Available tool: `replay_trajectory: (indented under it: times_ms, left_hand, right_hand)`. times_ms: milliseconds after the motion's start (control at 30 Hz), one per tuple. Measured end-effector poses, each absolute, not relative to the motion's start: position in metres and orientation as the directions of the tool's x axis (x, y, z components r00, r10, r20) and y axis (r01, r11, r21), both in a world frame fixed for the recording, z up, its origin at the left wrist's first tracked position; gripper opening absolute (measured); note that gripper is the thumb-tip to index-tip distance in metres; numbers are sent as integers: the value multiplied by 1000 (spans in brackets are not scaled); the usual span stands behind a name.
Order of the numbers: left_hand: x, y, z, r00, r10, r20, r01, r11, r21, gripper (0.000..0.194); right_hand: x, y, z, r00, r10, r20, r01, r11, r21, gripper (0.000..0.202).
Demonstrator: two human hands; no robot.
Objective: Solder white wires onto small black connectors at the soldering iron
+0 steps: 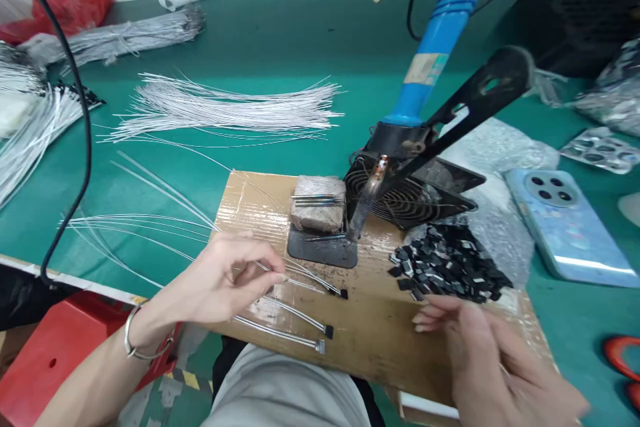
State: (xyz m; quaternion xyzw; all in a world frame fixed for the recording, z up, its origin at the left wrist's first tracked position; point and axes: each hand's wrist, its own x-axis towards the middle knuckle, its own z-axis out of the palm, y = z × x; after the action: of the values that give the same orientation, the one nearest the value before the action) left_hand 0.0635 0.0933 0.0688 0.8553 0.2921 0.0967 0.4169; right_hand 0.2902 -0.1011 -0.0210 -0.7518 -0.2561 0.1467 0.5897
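Above the left half of the cardboard, my left hand (235, 277) is closed in a pinch on thin white wires, whose bare ends stick out to the right past the fingertips. Beside and below it lie several white wires tipped with small black connectors (329, 331), and one pair ends in a grey-looking connector (320, 347). My right hand (500, 360) is slightly blurred, fingers extended and apart, at the near edge of a pile of small black connector pieces (450, 263). I see nothing held in it.
A soldering iron (370, 197) with a blue arm (445, 33) hangs over a stained block (319, 203) and a black fan (400, 193). A bundle of white wires (230, 107) lies behind. At right are a blue phone (570, 223) and red-handled scissors (623, 360).
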Motion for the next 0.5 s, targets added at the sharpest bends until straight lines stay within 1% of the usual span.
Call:
replay_trajectory:
  times_ms: [33,100,200,267,333,400,500]
  left_hand:
    - [67,95,68,811,567,-144,426,-403,810,14]
    - [73,96,64,804,557,-209,432,-305,849,15]
    - [77,94,59,798,557,-229,430,-261,864,15]
    - [77,91,57,798,556,-233,432,-257,865,15]
    - [76,89,57,802,549,-237,432,-258,864,15]
    - [75,87,58,808,536,-246,431,-253,866,15]
    - [76,84,59,806,539,-246,424,-236,874,15]
  right_hand:
    - [285,-98,-18,801,592,87,223,-161,-962,17]
    - [275,-91,-12,731,674,105,228,-97,-969,13]
    - [260,-77,-2,588,807,52,169,-60,-984,7]
    - [251,-68,3,473,880,41,118,-17,-993,7]
    - [245,-61,5,428,904,10,56,-15,-998,7]
    - [240,-57,6,441,896,-52,-4,-56,-998,3]
    - [236,-57,6,449,886,-119,-74,-96,-993,13]
